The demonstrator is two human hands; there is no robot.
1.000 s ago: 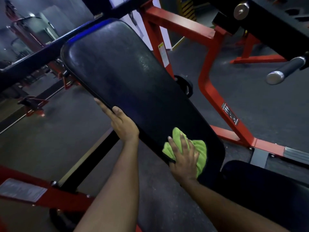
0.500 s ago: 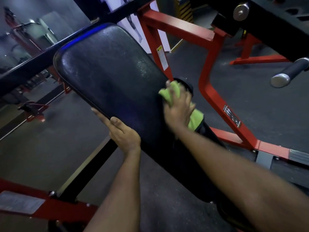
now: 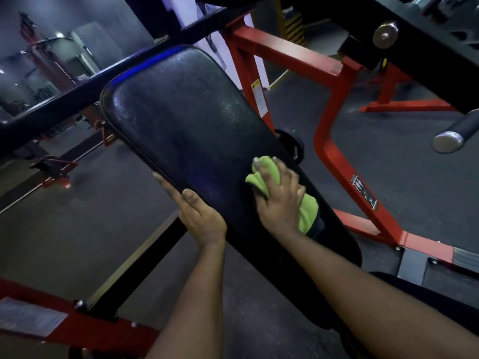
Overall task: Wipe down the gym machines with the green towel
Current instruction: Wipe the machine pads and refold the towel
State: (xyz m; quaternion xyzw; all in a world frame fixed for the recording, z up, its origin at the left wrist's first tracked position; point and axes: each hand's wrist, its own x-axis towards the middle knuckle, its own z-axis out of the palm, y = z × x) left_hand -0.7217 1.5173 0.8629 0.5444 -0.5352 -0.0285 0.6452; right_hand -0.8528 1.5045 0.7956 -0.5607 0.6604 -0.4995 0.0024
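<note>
Head view: the right hand (image 3: 281, 203) curls its fingers over the bunched green towel (image 3: 308, 211) and presses it on the lower right part of the black bench back pad (image 3: 186, 120). The left hand (image 3: 201, 217) lies open, fingers straight along the pad's left edge, thumb on its face, bracing. To wipe well, I'd judge: firm even pressure, overlapping strokes up to the top end and over the edges, hands apart; no containers in view, only the red machine frame (image 3: 329, 141) behind.
</note>
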